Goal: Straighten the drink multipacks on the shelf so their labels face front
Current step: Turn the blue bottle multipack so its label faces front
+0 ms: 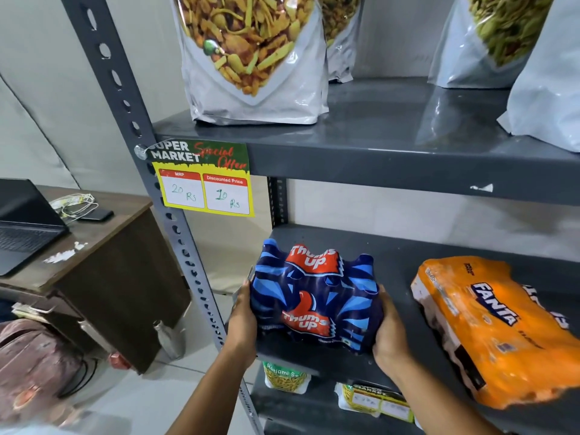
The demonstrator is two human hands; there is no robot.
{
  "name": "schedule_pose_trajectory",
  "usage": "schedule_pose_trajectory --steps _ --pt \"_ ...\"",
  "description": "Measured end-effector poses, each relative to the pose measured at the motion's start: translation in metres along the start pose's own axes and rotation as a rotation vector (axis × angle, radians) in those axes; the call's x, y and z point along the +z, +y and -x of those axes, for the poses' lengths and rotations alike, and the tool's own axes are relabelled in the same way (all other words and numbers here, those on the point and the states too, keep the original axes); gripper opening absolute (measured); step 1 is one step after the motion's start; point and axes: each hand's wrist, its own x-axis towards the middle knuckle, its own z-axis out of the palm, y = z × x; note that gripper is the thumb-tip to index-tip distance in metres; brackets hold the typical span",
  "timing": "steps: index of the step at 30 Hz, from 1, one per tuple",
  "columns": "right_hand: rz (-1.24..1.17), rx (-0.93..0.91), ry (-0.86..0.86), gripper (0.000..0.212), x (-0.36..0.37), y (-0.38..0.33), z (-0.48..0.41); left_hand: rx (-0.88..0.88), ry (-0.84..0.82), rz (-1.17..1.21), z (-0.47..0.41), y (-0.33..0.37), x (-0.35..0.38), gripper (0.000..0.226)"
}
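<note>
1. The left hand [241, 321] and right hand [390, 335] are clasping the Thums Up multipack [317, 301] at the shelf [408, 252] front.
2. Squaring it needs even pressure from both sides.
3. The Fanta multipack [492, 328] is lying skewed beside it.

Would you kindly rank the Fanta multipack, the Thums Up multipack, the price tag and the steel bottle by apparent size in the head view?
1. Fanta multipack, though it lies nearer the camera.
2. Thums Up multipack, gripped between both hands.
3. Price tag.
4. Steel bottle, which stands farther off on the floor.
</note>
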Motion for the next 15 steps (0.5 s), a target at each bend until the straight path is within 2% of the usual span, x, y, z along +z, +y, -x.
schedule_pose_trajectory --steps 5,8,10,13,15 --pt "0.108 -0.044 0.010 0.048 0.000 -0.006 0.006 0.002 0.034 0.003 0.002 -0.001 0.002 0.063" --pt "0.265 -0.122 0.053 0.037 0.000 -0.020 0.016 0.077 0.121 -0.087 0.017 -0.004 0.012 0.074" --pt "0.385 -0.222 0.126 0.026 -0.009 -0.035 0.023 0.195 0.138 -0.166 0.037 -0.010 0.026 0.081" --pt "0.626 -0.414 0.105 0.035 -0.003 -0.060 0.039 0.497 0.249 -0.317 0.067 -0.026 0.023 0.067" --pt "0.662 -0.526 0.049 0.036 -0.027 -0.091 0.052 0.620 0.270 -0.404 0.103 -0.060 0.043 0.063"
